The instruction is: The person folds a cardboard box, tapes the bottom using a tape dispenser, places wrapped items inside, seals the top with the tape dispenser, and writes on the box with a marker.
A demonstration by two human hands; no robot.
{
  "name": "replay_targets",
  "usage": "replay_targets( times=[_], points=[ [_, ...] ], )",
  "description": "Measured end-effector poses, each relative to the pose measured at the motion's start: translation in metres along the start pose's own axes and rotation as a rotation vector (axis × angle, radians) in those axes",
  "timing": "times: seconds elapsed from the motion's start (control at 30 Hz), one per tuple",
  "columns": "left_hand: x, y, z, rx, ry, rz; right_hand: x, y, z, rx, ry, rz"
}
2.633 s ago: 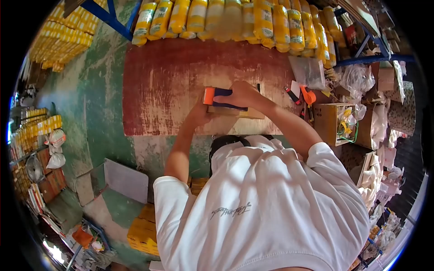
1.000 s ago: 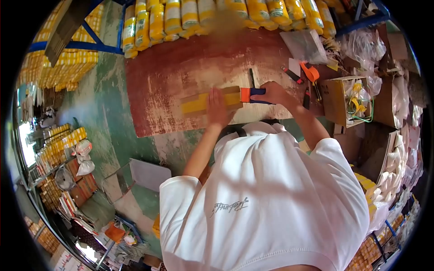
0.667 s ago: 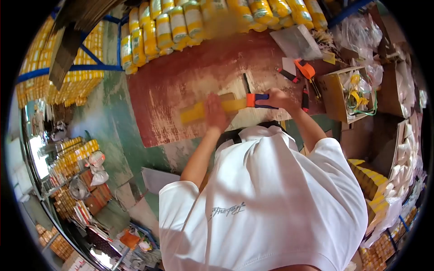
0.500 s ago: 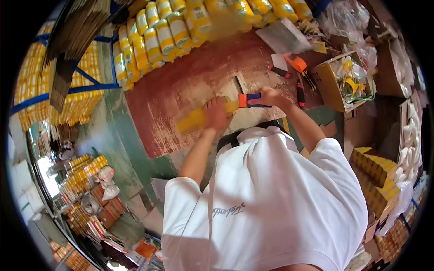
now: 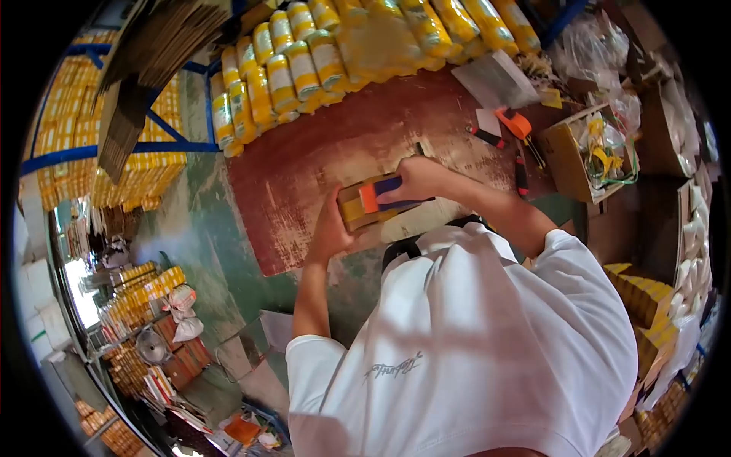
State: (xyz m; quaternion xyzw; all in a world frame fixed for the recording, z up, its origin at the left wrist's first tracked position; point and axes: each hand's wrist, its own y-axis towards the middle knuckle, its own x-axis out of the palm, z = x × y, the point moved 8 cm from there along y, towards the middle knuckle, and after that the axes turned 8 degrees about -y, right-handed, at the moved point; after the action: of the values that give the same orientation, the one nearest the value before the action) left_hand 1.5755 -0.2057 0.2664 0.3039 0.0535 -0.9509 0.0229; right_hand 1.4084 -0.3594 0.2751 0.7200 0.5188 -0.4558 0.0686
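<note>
A small cardboard box (image 5: 352, 210) with yellow tape on it lies on the worn red tabletop (image 5: 293, 164), close to its near edge. My left hand (image 5: 332, 226) grips the box at its left end, fingers along the far side. An orange and dark blue tape dispenser (image 5: 368, 198) rests over the top of the box. My right hand (image 5: 418, 180) is wrapped round the dispenser's dark handle. Just beyond that hand a thin black object (image 5: 419, 148) lies on the table.
Yellow-wrapped rolls (image 5: 278, 80) line the table's far edge. To the right lie a second orange dispenser (image 5: 514, 122), a red-and-black tool (image 5: 521, 174), a plastic bag (image 5: 496, 81) and an open carton (image 5: 565, 161). Stacked cardboard (image 5: 145, 68) hangs at upper left.
The dispenser has moved left from the box's right end to over its top. My left hand has gone from lying flat on the box to gripping its left end. The camera view has also turned.
</note>
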Motion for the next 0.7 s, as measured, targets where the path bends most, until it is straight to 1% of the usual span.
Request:
replay_targets(
  times=[0.1,0.2,0.23,0.3,0.33,0.37,0.43,0.53,0.6,0.7],
  points=[
    [-0.025,-0.015,-0.010,-0.039,0.195,-0.009,0.005,0.025,-0.043,-0.078,-0.028,0.145],
    [-0.034,-0.042,-0.046,-0.178,0.390,0.060,0.020,0.049,-0.091,-0.054,-0.042,-0.061],
    [-0.039,-0.049,-0.045,-0.175,0.376,0.096,0.034,0.061,-0.099,-0.059,-0.057,-0.044],
    [-0.050,-0.058,-0.043,-0.160,0.349,0.169,0.052,0.080,-0.122,-0.151,-0.021,0.005],
    [-0.053,-0.063,-0.055,-0.177,0.350,0.183,0.058,0.085,-0.131,-0.193,-0.001,0.026],
    [-0.057,-0.068,-0.073,-0.192,0.349,0.194,0.062,0.088,-0.132,-0.206,-0.043,0.042],
    [-0.059,-0.075,-0.079,-0.214,0.339,0.204,0.056,0.087,-0.140,-0.232,-0.121,0.071],
    [-0.062,-0.073,-0.075,-0.214,0.335,0.208,0.044,0.074,-0.084,-0.035,-0.138,-0.123],
    [-0.062,-0.070,-0.071,-0.212,0.358,0.206,0.028,0.060,-0.048,-0.034,-0.229,-0.129],
    [-0.061,-0.070,-0.072,-0.215,0.386,0.178,0.021,0.040,0.011,-0.024,-0.136,-0.124]
  ],
)
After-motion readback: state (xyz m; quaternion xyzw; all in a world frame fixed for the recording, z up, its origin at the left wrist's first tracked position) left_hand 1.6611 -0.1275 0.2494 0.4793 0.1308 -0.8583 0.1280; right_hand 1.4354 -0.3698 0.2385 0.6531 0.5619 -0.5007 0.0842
